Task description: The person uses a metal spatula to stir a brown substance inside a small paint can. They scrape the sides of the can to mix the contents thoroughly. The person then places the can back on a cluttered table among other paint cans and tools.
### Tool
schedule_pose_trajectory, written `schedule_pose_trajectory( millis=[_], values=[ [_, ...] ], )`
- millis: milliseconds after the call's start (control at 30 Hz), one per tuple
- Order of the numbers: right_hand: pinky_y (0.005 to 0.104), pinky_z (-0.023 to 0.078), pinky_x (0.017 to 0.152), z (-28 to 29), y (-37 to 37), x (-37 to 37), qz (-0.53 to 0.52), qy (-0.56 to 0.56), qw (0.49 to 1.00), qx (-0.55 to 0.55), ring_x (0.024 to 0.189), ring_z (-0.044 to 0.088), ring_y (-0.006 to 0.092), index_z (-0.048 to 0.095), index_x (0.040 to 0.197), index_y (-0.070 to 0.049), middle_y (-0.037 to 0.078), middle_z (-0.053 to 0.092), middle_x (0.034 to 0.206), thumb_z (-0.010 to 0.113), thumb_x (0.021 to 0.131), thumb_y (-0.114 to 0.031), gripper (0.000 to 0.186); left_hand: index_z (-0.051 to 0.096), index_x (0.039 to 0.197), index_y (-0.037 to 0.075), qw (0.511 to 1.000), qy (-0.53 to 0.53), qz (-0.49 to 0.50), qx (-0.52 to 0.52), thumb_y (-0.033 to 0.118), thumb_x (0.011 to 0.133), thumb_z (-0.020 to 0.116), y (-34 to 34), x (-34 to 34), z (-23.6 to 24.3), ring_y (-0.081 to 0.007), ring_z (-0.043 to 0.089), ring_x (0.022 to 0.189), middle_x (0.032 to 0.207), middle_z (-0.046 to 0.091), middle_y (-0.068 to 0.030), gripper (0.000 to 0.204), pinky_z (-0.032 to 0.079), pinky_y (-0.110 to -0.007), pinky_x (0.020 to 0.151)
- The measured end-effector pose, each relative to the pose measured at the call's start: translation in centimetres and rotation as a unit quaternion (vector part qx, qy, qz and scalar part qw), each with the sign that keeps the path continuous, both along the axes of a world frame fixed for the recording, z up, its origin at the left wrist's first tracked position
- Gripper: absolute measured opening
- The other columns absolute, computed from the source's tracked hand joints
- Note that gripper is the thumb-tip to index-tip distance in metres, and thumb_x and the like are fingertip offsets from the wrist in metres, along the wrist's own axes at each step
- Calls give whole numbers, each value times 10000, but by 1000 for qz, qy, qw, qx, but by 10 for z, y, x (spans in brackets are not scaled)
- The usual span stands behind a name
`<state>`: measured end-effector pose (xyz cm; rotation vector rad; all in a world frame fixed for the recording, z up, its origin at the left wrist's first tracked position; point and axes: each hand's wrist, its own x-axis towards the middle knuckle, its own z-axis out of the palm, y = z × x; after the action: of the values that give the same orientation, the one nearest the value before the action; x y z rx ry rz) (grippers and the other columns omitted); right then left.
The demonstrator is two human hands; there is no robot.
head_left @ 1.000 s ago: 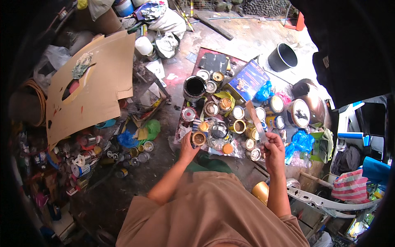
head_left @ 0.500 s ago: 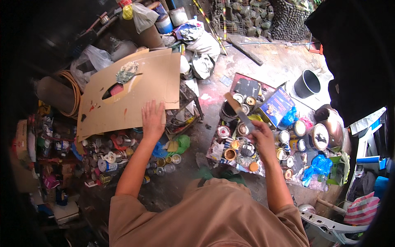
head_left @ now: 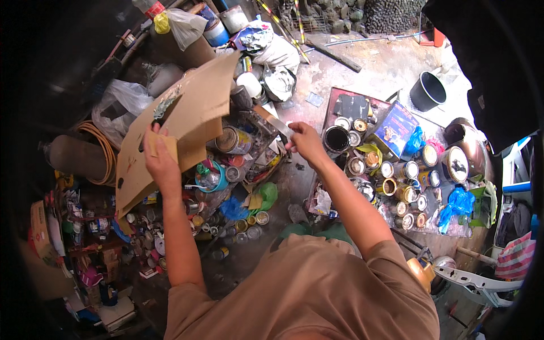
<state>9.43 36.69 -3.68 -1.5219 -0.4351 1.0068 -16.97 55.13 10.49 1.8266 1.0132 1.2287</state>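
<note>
1. The low reddish surface [head_left: 330, 107], crowded with open cans and tins, stands to the right; both hands are now away to its left, over the neighbouring clutter, whereas half a second ago the right one was above its cans.
2. The broad tan cardboard sheet [head_left: 198, 102], stained on its face, lies left of the surface. It is now bent and raised along its right side, no longer lying almost flat, so the place beneath is partly uncovered.
3. The round metal paint can [head_left: 226, 139] with a brownish top now shows beside the sheet's raised edge; the sheet covered it before.
4. The turquoise plastic bowl [head_left: 224, 177], near that can, is also more fully exposed.
5. The left hand [head_left: 162, 160] has gone from resting flat on the sheet to gripping its near part; the thumb is hidden.
6. The right hand [head_left: 304, 140] is closed around one end of the thin, flat, grey strip with a brown tip [head_left: 277, 123], which points toward the sheet but appears apart from it.
</note>
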Motion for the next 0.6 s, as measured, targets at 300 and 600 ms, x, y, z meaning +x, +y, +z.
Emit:
schedule_pose_trajectory(
  millis=[300,600],
  values=[
    [327,548,600,-36,96,3,2,-18,1000,-9,671,714,206,574,1285,95,199,698,1051,480,906,19,398,305,1523,-59,997,-69,-17,-11,97,1084,370,13,-3,40,-370,560,1316,1469,506,-255,470,476,-447,1084],
    [356,594,587,-78,172,-45,-29,-16,999,23,709,742,253,506,1312,105,234,689,1018,443,925,37,398,283,1536,-51,994,-103,9,-42,143,1092,382,8,-21,27,-392,537,1332,1483,482,-271,494,436,-499,1126]
  ],
)
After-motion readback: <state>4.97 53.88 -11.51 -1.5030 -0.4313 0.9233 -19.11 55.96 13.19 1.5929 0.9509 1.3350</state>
